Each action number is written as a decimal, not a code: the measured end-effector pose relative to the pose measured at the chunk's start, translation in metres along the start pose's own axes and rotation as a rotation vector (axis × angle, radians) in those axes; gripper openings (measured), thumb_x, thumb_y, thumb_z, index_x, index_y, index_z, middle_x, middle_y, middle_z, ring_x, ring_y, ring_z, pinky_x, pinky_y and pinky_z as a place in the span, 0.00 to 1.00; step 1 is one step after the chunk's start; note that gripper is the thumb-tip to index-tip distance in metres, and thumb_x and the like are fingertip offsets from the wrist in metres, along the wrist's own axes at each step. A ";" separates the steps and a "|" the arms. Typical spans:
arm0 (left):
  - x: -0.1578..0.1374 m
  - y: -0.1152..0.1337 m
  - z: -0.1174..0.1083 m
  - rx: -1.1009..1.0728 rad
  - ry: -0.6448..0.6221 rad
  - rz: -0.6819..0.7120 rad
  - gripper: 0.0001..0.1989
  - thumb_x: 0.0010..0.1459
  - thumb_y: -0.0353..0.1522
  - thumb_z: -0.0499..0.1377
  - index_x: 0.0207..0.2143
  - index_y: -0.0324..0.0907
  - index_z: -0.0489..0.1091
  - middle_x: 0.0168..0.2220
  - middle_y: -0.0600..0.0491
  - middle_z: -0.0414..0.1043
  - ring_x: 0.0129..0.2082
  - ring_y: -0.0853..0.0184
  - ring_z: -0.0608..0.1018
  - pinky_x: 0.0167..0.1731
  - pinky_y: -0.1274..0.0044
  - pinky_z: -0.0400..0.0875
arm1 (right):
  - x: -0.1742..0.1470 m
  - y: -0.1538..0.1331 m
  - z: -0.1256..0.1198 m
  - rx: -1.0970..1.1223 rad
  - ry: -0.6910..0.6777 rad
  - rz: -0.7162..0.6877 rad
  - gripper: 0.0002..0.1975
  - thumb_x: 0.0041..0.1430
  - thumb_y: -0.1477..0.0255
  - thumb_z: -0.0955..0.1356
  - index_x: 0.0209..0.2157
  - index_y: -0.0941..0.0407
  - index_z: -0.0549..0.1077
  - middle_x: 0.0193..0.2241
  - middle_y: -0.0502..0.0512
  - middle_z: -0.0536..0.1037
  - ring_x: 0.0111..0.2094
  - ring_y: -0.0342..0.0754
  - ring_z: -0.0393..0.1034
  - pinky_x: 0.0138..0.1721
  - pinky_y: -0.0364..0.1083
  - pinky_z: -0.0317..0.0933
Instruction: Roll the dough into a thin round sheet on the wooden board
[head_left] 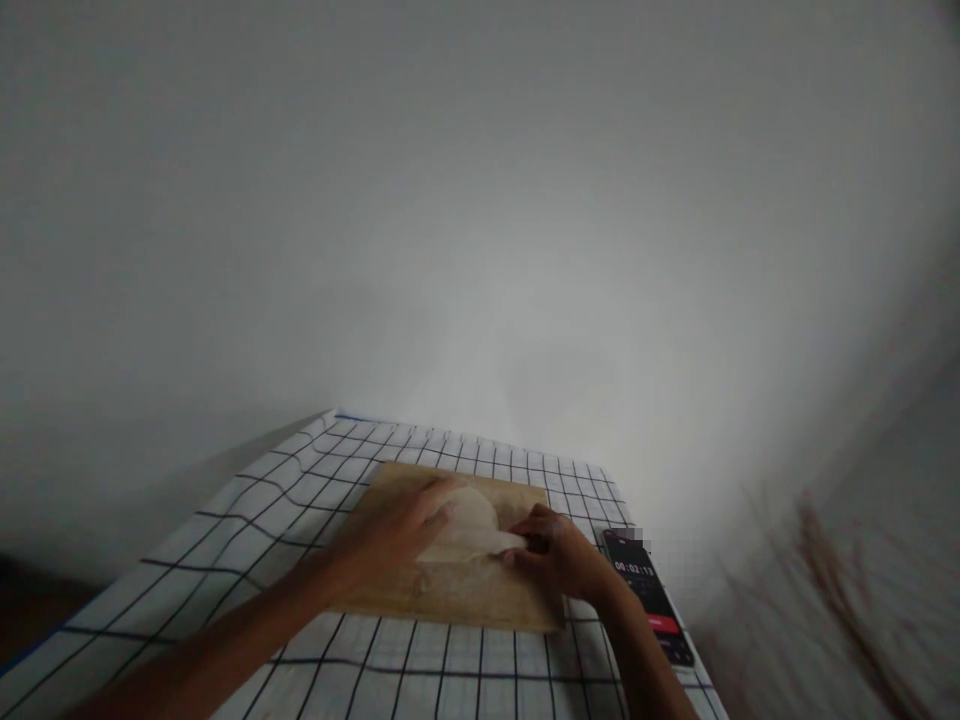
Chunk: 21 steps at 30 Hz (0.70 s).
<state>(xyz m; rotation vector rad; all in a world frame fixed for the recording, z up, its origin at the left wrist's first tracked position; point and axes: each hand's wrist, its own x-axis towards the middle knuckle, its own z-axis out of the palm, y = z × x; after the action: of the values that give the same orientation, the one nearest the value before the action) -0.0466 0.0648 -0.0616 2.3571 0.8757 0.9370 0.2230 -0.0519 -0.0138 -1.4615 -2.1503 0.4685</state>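
Observation:
A thin, pale sheet of what looks like dough (469,520) lies on a wooden board (457,600), which is dusted with white powder. My right hand (551,550) pinches the right edge of the dough between thumb and fingers, and a flap of it is raised a little there. At the opposite side, my left hand (420,515) reaches over the left edge of the dough. Motion blurs its fingers, so I cannot make out whether they grip the sheet or only rest on it.
A white tablecloth with dark grid lines (405,670) covers the table under the board. To the right of my right forearm lies a phone (641,595) showing a running timer. A pale wall (480,220) rises behind the table. Blurred brown twigs (840,600) stand at the lower right.

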 end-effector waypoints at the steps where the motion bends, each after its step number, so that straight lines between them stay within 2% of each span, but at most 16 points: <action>1: -0.002 -0.002 0.006 0.010 -0.003 0.010 0.22 0.65 0.40 0.52 0.60 0.49 0.69 0.60 0.50 0.71 0.61 0.56 0.71 0.63 0.64 0.61 | 0.002 0.001 0.003 -0.034 0.049 0.031 0.16 0.66 0.58 0.66 0.41 0.52 0.81 0.40 0.52 0.77 0.38 0.46 0.71 0.40 0.42 0.63; 4: -0.002 -0.002 0.015 0.093 0.053 0.051 0.22 0.65 0.38 0.51 0.60 0.48 0.68 0.60 0.49 0.71 0.61 0.56 0.70 0.64 0.62 0.59 | 0.008 0.007 0.014 -0.163 0.205 0.094 0.20 0.72 0.60 0.58 0.42 0.52 0.79 0.41 0.55 0.77 0.45 0.49 0.70 0.49 0.46 0.62; 7: 0.001 0.004 0.012 0.153 0.105 0.108 0.21 0.65 0.34 0.51 0.58 0.47 0.69 0.57 0.49 0.73 0.59 0.57 0.72 0.63 0.63 0.61 | 0.013 0.016 0.024 -0.280 0.261 0.138 0.19 0.72 0.62 0.57 0.47 0.52 0.76 0.48 0.57 0.76 0.51 0.52 0.68 0.55 0.50 0.60; 10: 0.001 0.013 0.006 0.214 0.133 0.171 0.19 0.63 0.31 0.51 0.55 0.46 0.71 0.55 0.48 0.75 0.57 0.57 0.73 0.61 0.62 0.62 | 0.017 0.022 0.028 -0.342 0.256 0.150 0.19 0.72 0.64 0.56 0.51 0.52 0.74 0.55 0.57 0.74 0.56 0.53 0.65 0.59 0.53 0.59; 13: -0.002 0.018 0.006 0.295 0.169 0.208 0.18 0.62 0.28 0.51 0.52 0.42 0.71 0.54 0.46 0.75 0.57 0.56 0.73 0.61 0.61 0.62 | 0.021 0.024 0.029 -0.375 0.234 0.143 0.21 0.72 0.66 0.55 0.54 0.53 0.73 0.57 0.57 0.73 0.60 0.53 0.63 0.62 0.53 0.57; 18: -0.002 0.022 0.009 0.320 0.202 0.176 0.17 0.63 0.27 0.50 0.50 0.42 0.72 0.50 0.46 0.76 0.54 0.57 0.74 0.59 0.61 0.63 | 0.033 0.031 0.024 -0.373 0.178 0.180 0.23 0.72 0.68 0.54 0.58 0.55 0.72 0.59 0.58 0.72 0.63 0.52 0.60 0.64 0.53 0.55; 21: -0.002 0.023 0.009 0.292 0.204 0.168 0.15 0.63 0.28 0.51 0.48 0.42 0.73 0.48 0.46 0.76 0.53 0.57 0.74 0.59 0.61 0.62 | 0.047 0.038 0.020 -0.355 0.132 0.183 0.22 0.71 0.70 0.54 0.56 0.54 0.73 0.57 0.58 0.74 0.61 0.51 0.64 0.62 0.52 0.58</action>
<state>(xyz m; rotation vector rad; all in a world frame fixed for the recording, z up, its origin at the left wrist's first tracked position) -0.0316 0.0458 -0.0543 2.6499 0.9587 1.2061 0.2266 0.0055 -0.0412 -1.8356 -2.0771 0.0466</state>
